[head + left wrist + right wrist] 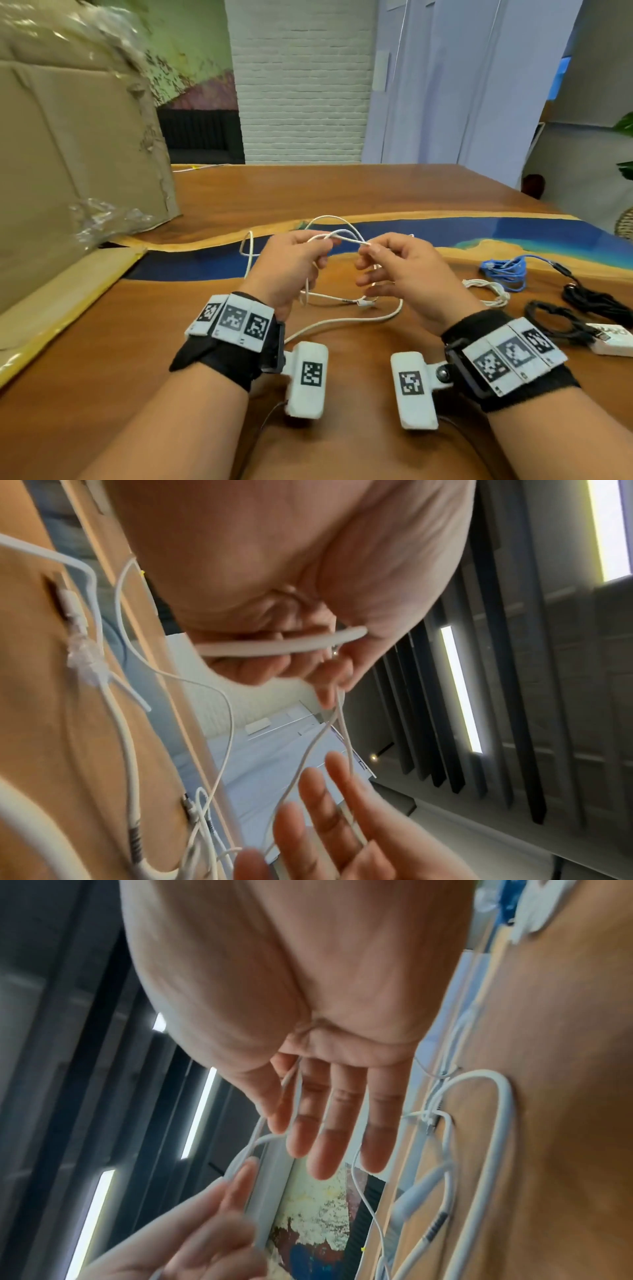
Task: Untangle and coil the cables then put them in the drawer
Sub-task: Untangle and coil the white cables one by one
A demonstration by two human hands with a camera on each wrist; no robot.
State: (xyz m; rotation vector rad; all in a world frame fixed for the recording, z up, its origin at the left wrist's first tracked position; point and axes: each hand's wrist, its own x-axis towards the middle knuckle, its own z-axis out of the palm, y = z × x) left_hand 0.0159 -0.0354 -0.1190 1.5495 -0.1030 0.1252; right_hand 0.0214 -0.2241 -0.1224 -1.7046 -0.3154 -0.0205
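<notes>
A white cable (346, 239) is lifted over the wooden table (342, 192), its loops rising behind my hands and its tail (346, 321) trailing on the wood towards me. My left hand (295, 254) grips a bunch of its strands in curled fingers; in the left wrist view the left hand (308, 653) is wrapped round a thick white strand (274, 646). My right hand (387, 263) pinches the cable between thumb and forefinger. In the right wrist view the right hand (318, 1112) keeps its other fingers straight, with thin strands (294, 1088) running past the thumb. No drawer is in view.
To the right lie a blue cable bundle (503, 270), a small white coil (488, 291), black cables (551, 318) and a white adapter (613, 341). A large cardboard box (68, 154) stands at the left. A blue resin strip (479, 231) crosses the table.
</notes>
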